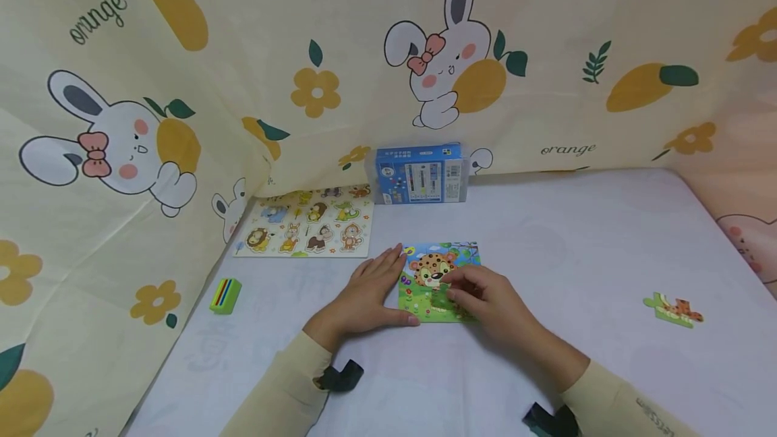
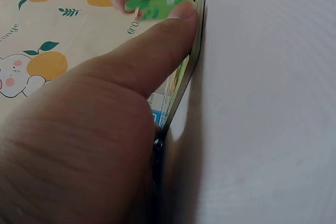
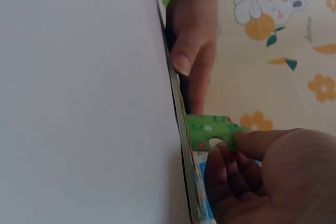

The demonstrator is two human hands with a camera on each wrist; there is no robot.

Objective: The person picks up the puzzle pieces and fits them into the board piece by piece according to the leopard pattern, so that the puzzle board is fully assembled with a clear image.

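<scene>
A leopard puzzle [image 1: 432, 267] lies flat on the white table between both hands. My left hand [image 1: 369, 297] rests along its left side, fingers straight and pointing away, with the thumb at the near edge. In the left wrist view, the thumb [image 2: 157, 45] lies on the board's edge. My right hand [image 1: 500, 302] pinches a green puzzle piece [image 3: 206, 128] between thumb and fingers. That piece, printed with small flowers, stands tilted over the lower part of the puzzle. Whether it touches the board, I cannot tell. The right hand hides the puzzle's right side.
Several loose puzzle pieces [image 1: 675, 309] lie together at the far right. An animal picture board [image 1: 303, 224] lies at the back left, beside a standing blue box [image 1: 419, 174]. A green striped block [image 1: 225, 296] sits at the left edge. Printed cloth [image 1: 340, 12] hangs behind.
</scene>
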